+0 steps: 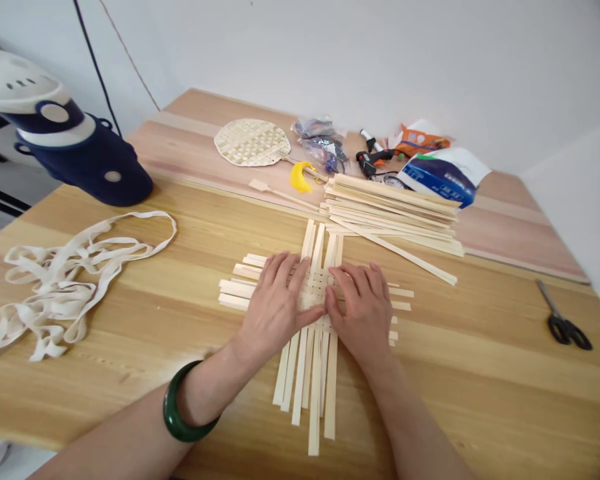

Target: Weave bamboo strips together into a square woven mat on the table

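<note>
A cross of pale bamboo strips (314,373) lies on the wooden table, its woven middle showing between my hands. My left hand (276,300) rests flat on the left part of the weave, fingers stretched out and thumb pointing right. On the right part lies my right hand (361,303), its fingers bent over the strips and its thumb close to the left thumb. Loose strip ends stick out on all sides. The palms cover part of the weave. A green bangle (180,403) circles my left wrist.
Behind the weave lies a pile of loose strips (395,210). Farther back are a woven fan (253,142), a yellow tassel (300,177), a glue gun (373,160) and a blue box (437,177). White ribbon (87,267) lies left, scissors (564,320) right; a navy container (87,160) stands back left.
</note>
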The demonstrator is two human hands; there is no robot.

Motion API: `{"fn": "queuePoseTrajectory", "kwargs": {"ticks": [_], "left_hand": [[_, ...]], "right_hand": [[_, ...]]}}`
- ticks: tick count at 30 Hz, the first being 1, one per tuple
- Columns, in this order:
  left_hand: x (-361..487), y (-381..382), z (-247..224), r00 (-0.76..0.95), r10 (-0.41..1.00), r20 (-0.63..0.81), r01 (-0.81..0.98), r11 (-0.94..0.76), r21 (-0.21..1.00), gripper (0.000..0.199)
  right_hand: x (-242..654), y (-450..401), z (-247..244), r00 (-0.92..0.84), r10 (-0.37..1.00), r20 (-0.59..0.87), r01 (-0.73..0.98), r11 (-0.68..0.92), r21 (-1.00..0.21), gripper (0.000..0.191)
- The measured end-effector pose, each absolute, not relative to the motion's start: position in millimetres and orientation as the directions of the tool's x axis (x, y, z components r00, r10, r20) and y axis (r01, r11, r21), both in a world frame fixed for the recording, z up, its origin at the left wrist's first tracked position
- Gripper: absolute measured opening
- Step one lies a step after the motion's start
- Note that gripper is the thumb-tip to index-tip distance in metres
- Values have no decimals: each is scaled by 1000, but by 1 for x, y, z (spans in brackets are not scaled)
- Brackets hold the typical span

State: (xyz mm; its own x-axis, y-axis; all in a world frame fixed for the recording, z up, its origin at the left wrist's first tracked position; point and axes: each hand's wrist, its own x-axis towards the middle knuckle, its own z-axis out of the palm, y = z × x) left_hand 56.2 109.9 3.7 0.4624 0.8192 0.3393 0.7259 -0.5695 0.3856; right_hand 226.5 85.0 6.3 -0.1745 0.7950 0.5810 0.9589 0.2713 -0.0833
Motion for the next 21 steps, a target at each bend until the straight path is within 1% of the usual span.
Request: {"fn": "queuePoseTrajectory", "kwargs": {"ticks": [2, 5, 8, 15, 21], "left_hand": [[55, 112, 3, 500, 811, 304, 719, -584, 376, 75], [55, 113, 2, 508, 821, 259, 729, -570, 378, 76], [57, 113, 3, 493, 835, 245, 737, -551, 391, 79], [61, 114, 4, 468, 848, 249, 741, -530, 413, 74], [65, 112, 5, 479, 844, 243, 738, -536, 409, 69]], "right_hand": [[223, 85, 4, -185, 843, 506, 961, 263, -87, 30], [222, 86, 0, -168, 897, 408, 967, 230, -108, 32], [222, 87, -1, -133, 926, 354, 971, 193, -140, 33], [220, 88, 0, -126, 921, 369, 961, 206, -186, 30], [219, 92, 1, -106, 913, 394, 926, 234, -296, 30]]}}
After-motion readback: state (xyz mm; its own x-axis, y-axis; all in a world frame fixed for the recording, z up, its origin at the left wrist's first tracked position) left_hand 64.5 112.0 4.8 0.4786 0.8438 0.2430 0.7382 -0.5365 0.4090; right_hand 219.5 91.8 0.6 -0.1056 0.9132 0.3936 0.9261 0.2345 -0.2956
